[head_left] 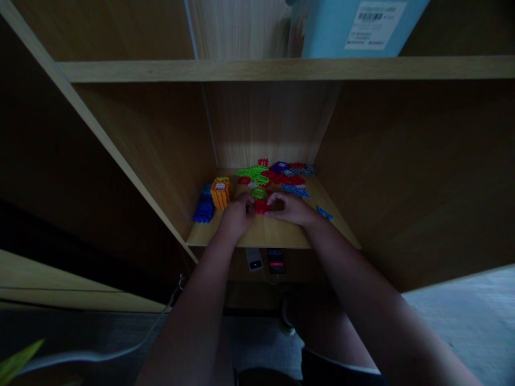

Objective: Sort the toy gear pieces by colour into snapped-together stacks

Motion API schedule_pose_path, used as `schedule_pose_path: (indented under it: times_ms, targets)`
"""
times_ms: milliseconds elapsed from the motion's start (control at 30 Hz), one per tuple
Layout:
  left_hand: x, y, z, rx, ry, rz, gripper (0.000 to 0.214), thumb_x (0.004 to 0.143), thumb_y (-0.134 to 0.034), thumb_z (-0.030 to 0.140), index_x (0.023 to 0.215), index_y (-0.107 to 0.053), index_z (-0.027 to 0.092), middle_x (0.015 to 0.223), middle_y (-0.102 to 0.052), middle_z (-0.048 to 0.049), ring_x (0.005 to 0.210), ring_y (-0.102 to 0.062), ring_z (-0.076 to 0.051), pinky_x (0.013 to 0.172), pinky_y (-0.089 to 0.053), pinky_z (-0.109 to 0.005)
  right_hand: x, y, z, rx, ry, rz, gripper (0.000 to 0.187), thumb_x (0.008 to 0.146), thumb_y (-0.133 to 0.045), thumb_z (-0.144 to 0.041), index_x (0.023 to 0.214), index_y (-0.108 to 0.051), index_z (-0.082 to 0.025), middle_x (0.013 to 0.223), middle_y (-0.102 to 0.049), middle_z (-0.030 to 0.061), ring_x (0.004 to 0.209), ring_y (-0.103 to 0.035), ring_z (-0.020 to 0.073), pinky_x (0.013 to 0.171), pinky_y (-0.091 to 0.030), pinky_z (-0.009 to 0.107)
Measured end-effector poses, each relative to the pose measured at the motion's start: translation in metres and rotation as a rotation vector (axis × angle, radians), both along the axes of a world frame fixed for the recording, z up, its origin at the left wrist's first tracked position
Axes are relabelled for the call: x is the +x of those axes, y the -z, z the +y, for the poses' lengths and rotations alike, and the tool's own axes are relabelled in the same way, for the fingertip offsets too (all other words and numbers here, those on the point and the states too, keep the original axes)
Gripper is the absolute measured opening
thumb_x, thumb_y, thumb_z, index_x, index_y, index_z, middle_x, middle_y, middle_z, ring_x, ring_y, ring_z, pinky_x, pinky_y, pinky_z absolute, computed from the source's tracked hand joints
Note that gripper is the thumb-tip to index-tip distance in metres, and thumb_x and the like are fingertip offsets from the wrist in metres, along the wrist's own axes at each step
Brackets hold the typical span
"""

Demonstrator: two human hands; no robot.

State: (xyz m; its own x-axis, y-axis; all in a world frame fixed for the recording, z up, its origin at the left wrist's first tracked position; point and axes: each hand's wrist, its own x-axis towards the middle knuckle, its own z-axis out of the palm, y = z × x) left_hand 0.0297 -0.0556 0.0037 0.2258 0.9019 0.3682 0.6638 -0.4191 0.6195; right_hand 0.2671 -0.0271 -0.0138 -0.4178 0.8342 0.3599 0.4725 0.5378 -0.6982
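Note:
On the wooden shelf, a small red plastic building piece lies between my hands, with a green piece just behind it. My left hand is at the left side of the red piece, its fingers curled in against it. From the right, my right hand reaches the red piece with thumb and index finger bent round in a pinch. The fingertips hide part of its edges. To the left of my left hand stands an orange block built of such pieces, beside a dark blue stack.
Behind my hands lie loose bright green pieces, red pieces, blue pieces and grey ones. Overhead runs an upper shelf board bearing a blue box. Below sit a white device and a phone.

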Motion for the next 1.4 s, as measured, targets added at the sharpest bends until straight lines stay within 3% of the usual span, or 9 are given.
schedule_pose_path:
  times_ms: [267,400,467,567,667,733,1000,1400]
  targets:
    - [0.001,-0.001,0.0,-0.009,-0.005,0.012,0.022,0.096,-0.059,0.007,0.111,-0.071,0.018,0.103,-0.081,-0.0079,0.093,-0.077,-0.022,0.089,-0.058,-0.031,-0.003,-0.003,-0.003,-0.021,-0.001,0.029,0.034,0.081,-0.086,-0.051,0.097,-0.071,-0.025,0.104,-0.077,0.0031,0.1,-0.068,0.0246,0.091,-0.053,0.038]
    - [0.0,0.001,0.002,0.006,0.002,0.0,0.023,0.095,-0.058,0.007,0.111,-0.07,0.019,0.103,-0.081,-0.0074,0.094,-0.077,-0.022,0.089,-0.058,-0.031,-0.002,-0.005,-0.004,0.052,0.057,0.076,0.031,0.095,-0.073,-0.056,0.096,-0.07,-0.026,0.101,-0.076,0.0041,0.097,-0.069,0.0242,0.091,-0.053,0.039]
    - [0.0,0.002,0.002,0.017,0.006,-0.006,0.023,0.095,-0.058,0.007,0.11,-0.07,0.019,0.102,-0.081,-0.0074,0.093,-0.077,-0.022,0.089,-0.058,-0.032,0.002,-0.006,0.0,0.152,0.163,0.075,0.031,0.101,-0.064,-0.055,0.094,-0.07,-0.026,0.102,-0.075,0.0065,0.1,-0.069,0.0258,0.095,-0.054,0.041]
    - [0.0,0.002,0.001,0.013,0.01,-0.008,0.022,0.095,-0.058,0.007,0.11,-0.069,0.019,0.103,-0.081,-0.0075,0.093,-0.077,-0.022,0.088,-0.058,-0.031,0.013,-0.002,0.011,0.288,0.428,0.008,0.035,0.105,-0.055,-0.053,0.092,-0.072,-0.026,0.104,-0.076,0.0121,0.109,-0.069,0.0314,0.107,-0.051,0.047]
    - [0.0,0.0,0.0,-0.001,0.004,0.001,0.021,0.095,-0.059,0.006,0.109,-0.069,0.019,0.101,-0.081,-0.0076,0.092,-0.077,-0.022,0.087,-0.058,-0.031,0.024,0.008,0.026,0.301,0.661,-0.113,0.036,0.105,-0.052,-0.049,0.095,-0.075,-0.023,0.104,-0.076,0.018,0.118,-0.067,0.0377,0.116,-0.044,0.054]
    - [0.0,-0.001,0.0,-0.008,0.001,0.008,0.021,0.095,-0.058,0.006,0.108,-0.069,0.019,0.1,-0.081,-0.0078,0.091,-0.077,-0.023,0.086,-0.057,-0.031,0.029,0.016,0.036,0.27,0.725,-0.177,0.035,0.104,-0.053,-0.047,0.1,-0.076,-0.021,0.11,-0.076,0.0208,0.123,-0.066,0.0393,0.119,-0.043,0.055]
    - [0.0,0.001,0.001,0.004,0.012,0.002,0.022,0.095,-0.059,0.007,0.109,-0.07,0.019,0.101,-0.081,-0.007,0.09,-0.076,-0.021,0.086,-0.057,-0.031,0.031,0.031,0.051,0.204,0.762,-0.239,0.044,0.098,-0.06,-0.051,0.117,-0.074,-0.014,0.122,-0.074,0.0267,0.126,-0.065,0.0418,0.117,-0.043,0.06]
    - [0.0,0.002,0.002,0.001,0.012,0.004,0.021,0.096,-0.06,0.009,0.111,-0.07,0.019,0.099,-0.081,-0.0074,0.09,-0.077,-0.022,0.086,-0.058,-0.032,0.037,0.019,0.044,0.271,0.695,-0.173,0.027,0.093,-0.059,-0.036,0.104,-0.079,-0.022,0.108,-0.078,0.018,0.113,-0.069,0.0374,0.111,-0.05,0.054]
